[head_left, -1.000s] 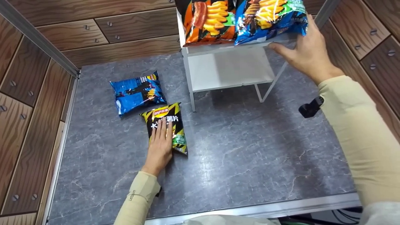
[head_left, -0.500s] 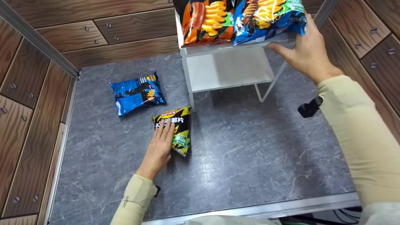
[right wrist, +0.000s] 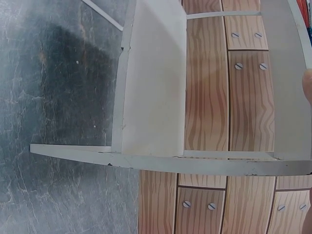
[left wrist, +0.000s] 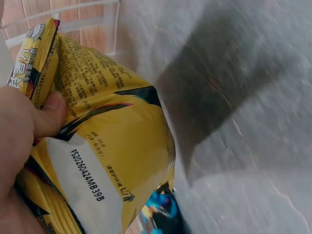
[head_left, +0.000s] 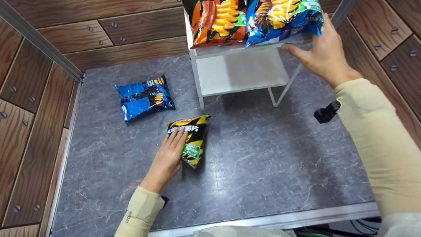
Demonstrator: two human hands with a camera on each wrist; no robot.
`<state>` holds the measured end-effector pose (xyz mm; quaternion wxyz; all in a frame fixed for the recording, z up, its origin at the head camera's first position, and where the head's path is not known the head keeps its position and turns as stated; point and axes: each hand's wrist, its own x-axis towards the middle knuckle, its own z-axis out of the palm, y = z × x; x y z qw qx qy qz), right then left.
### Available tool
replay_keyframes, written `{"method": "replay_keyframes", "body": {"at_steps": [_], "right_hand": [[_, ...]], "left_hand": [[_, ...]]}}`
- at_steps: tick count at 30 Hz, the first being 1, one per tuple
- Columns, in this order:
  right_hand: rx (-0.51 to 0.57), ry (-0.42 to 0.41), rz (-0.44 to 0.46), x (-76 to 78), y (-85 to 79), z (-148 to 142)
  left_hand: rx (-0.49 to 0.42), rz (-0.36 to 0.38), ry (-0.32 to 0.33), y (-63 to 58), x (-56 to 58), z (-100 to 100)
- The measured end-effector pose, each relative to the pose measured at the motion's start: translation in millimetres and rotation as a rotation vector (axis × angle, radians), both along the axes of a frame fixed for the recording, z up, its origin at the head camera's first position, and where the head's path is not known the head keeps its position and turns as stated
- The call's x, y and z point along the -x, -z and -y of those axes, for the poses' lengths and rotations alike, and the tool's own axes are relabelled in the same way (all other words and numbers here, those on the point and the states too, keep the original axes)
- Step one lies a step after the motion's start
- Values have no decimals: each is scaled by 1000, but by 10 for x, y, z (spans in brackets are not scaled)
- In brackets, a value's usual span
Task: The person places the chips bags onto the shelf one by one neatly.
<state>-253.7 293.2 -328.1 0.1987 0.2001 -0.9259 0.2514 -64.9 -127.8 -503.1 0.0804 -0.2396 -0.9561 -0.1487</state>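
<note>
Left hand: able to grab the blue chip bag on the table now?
Probably not: the left hand grips the yellow-black bag. With that put down, the way looks free; nothing lies on the blue chip bag.

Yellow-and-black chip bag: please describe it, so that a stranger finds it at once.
Find the white rack on the grey tabletop. In front of its left front leg, the left grip holds the chip bag. Its yellow-and-black stripes set it apart from the blue bags and orange bag.

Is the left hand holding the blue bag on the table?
No, the left hand holds the black-and-yellow bag, and that blue bag lies apart from it.
</note>
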Motion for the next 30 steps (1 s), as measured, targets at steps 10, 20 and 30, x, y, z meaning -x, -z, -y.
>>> {"method": "replay_keyframes", "body": {"at_steps": [10,20,30], "right_hand": [[-4,5,5,-1,11,-7],[-8,-4,-18,-1,7,0],[-5,0,-8,2,11,-9]], "left_hand": [[-37,-62,138,-164,54,-346],[-78,-138,242,-360,134,-614],[-110,-213,335,-625,200,-867]]}}
